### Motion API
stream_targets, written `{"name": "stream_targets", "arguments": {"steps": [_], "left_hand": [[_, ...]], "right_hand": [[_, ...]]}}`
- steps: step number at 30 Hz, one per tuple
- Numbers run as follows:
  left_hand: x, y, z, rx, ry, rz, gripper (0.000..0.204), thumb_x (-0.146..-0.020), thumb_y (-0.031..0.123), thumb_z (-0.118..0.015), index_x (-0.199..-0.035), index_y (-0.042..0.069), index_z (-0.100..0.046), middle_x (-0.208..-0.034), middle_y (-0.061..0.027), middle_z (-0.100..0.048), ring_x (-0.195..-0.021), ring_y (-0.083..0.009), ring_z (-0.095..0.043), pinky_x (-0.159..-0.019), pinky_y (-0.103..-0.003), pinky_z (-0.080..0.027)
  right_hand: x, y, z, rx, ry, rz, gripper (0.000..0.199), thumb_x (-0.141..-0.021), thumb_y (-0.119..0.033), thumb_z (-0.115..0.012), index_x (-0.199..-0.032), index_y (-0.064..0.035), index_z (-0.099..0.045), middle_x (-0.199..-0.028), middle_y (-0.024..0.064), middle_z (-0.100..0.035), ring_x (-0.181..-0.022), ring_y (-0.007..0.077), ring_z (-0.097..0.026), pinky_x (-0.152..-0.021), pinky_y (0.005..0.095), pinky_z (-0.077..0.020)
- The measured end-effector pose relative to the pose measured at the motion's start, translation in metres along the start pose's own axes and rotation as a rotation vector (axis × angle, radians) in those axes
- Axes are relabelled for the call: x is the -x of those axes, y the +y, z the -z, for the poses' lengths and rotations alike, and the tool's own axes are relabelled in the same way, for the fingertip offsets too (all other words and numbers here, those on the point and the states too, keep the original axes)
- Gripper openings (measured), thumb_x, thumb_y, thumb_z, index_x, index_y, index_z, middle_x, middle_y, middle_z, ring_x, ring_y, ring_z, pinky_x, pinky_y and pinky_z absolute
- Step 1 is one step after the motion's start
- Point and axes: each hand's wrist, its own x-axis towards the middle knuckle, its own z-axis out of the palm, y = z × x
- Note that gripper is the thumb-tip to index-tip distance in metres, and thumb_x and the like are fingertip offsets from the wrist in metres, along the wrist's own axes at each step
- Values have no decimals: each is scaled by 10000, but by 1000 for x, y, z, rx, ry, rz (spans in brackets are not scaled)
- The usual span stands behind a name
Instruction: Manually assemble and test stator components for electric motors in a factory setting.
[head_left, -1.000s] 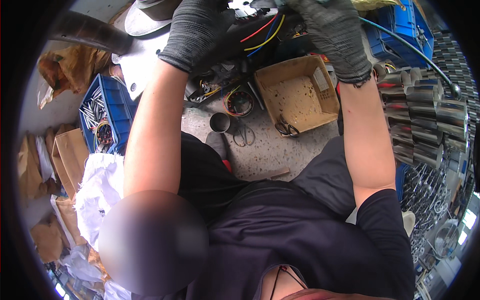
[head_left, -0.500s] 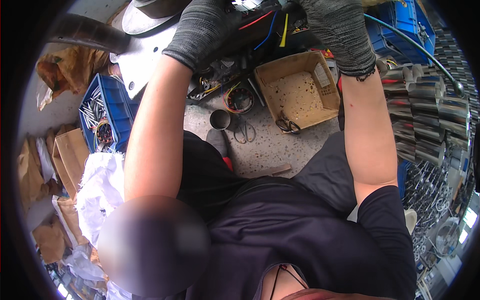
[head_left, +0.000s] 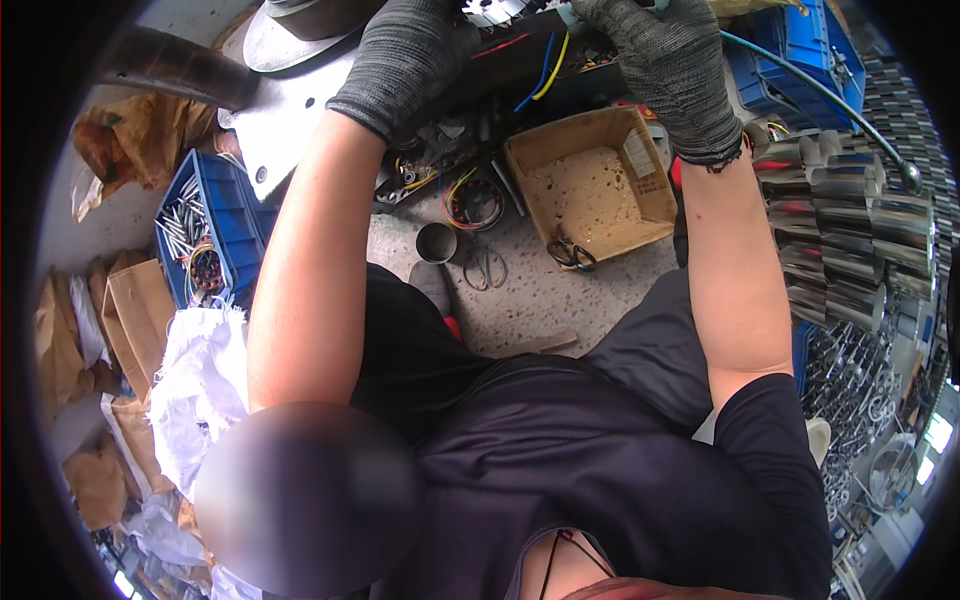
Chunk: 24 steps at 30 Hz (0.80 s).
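Both my hands wear grey knitted gloves and reach to the top edge of the picture. My left hand (head_left: pixel 408 58) is just left of a shiny toothed metal part (head_left: pixel 497 10), cut off by the edge; its fingers are hidden. Right of that part, my right hand (head_left: pixel 672 75) has its fingers curled, but what they hold cannot be made out. Between the hands hang a red wire (head_left: pixel 503 46), a blue wire (head_left: pixel 537 85) and a yellow wire (head_left: pixel 553 68).
On the floor are a cardboard box (head_left: pixel 520 155), scissors (head_left: pixel 485 268), a metal ring (head_left: pixel 436 243) and a wire-wound coil (head_left: pixel 472 203). A blue bin (head_left: pixel 232 215) holds metal rods at left. Stacked metal cylinders (head_left: pixel 835 215) stand at right, below a green cable (head_left: pixel 800 80).
My right hand has shifted slightly left and its wrist has turned. The blue and yellow wires now hang closer together. My left hand stays nearly in place.
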Motion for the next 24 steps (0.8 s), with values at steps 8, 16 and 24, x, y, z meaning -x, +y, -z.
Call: {"name": "stream_targets", "arguments": {"steps": [8,16,24], "left_hand": [[0,15,0,-21,-5,28,585,-959,-9,-499,-1538,16,-416,-1472,-129,-535,-1356,-231,-489,-1213,-317,-350],[-1,6,-9,111,112,-35,628,-910,-111,-506,-1519,23,-438,-1424,-137,-562,-1288,-206,-548,-1132,-288,-442],[-1,2,1,66,107,-90,615,-892,-28,-641,-1481,28,-472,-1359,-161,-594,-1288,-240,-545,-1087,-335,-489]], "right_hand": [[-2,15,3,96,-14,173,51,-920,-60,-711,-951,-20,-715,-845,6,-686,-804,81,-622,-712,247,-514],[-3,10,26,-233,-221,-177,92,-911,-90,-731,-972,-21,-728,-839,30,-707,-776,103,-660,-705,250,-541],[0,18,17,-140,-23,68,100,-925,-75,-729,-1003,-13,-727,-890,46,-740,-807,107,-695,-708,230,-553]]}}
